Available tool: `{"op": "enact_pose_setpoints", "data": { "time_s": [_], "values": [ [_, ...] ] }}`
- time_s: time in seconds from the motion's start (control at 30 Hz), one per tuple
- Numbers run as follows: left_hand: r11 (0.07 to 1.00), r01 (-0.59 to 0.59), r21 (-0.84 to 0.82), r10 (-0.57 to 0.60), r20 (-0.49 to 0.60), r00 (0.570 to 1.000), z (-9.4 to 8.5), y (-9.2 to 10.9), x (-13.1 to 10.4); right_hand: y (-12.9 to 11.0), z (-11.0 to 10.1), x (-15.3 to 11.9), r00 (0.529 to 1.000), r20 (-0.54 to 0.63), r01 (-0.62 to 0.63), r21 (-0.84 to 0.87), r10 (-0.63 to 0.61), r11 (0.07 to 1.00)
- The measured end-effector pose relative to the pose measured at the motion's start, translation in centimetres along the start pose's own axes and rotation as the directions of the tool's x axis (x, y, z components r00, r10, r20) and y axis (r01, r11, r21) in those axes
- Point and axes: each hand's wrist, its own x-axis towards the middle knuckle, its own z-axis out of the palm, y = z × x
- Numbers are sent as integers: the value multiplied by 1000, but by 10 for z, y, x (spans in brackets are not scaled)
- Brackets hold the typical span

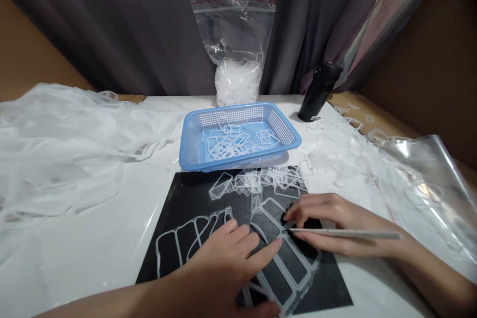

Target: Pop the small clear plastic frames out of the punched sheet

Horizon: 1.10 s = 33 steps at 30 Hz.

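Note:
My left hand (236, 253) lies over a translucent plastic sheet of joined rectangular frames (285, 271) on a black mat (324, 293). Its fingers are spread, with the index fingertip near the middle of the frames. In my right hand (324, 216) is a slim, pale grey, pointed tool (346, 233); I cannot tell its exact kind. The tool's tip meets the sheet at a joint between frames, where the fingertips are pinched. More joined frames (177, 243) stick out left of my left hand. Small loose rectangular frames (257, 181) lie heaped along the mat's back edge.
Behind the mat stands a blue plastic basket (240, 164) holding loose frames. A zip bag (238, 79) full of frames is at the back, with a black bottle (318, 92) to its right. Plastic sheets (67, 144) pile up at left; scraps (335, 154) and clear film (428, 184) lie at right.

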Motion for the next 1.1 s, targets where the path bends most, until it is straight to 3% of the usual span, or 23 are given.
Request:
{"op": "enact_pose_setpoints", "data": {
  "time_s": [0.23,0.37,0.47,0.57,0.67,0.93,1.1],
  "values": [
    [1000,-9,8,9,-16,1000,2,1,-1,-1,1,0,997,-17,-77,-15,76,997],
    [1000,-13,6,14,-89,996,3,-1,-2,4,7,2,950,-228,-224,-9,216,975],
    [999,-53,-4,53,-46,998,-1,-3,1,10,15,6,884,-350,-307,65,310,950],
    [995,-53,-88,60,79,995,-8,-6,5,15,24,11,877,-402,-272,40,265,961],
    [984,-8,-178,34,141,989,-13,-6,9,22,34,14,891,-434,-182,-68,136,981],
    [973,-2,-229,24,95,995,-12,-4,10,34,46,17,890,-454,-72,-58,38,996],
    [976,-23,-216,35,52,998,-9,-4,8,32,45,17,872,-481,-86,32,91,996]
  ]
}}
